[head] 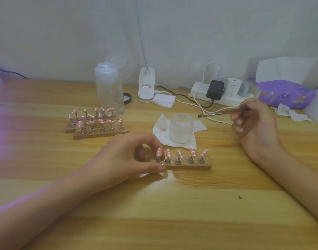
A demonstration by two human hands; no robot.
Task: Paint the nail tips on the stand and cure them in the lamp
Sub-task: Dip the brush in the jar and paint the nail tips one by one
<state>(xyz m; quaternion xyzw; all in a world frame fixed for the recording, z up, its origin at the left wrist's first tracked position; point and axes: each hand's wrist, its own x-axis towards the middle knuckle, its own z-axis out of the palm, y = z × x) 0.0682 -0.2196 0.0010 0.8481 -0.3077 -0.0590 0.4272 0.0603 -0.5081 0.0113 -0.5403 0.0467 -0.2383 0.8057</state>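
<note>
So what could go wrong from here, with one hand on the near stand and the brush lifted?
1. The left hand pinches the stand at its end, right beside the leftmost nail tip; a finger could smudge it if the paint is wet.
2. The jar sits close behind the stand; lifting the stand carelessly might knock it.
3. The brush in the right hand hangs over the table and might drip.

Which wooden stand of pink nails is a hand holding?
The single stand nearest the person; the left hand pinches its left end. The other two stands sit farther back, untouched.
</note>
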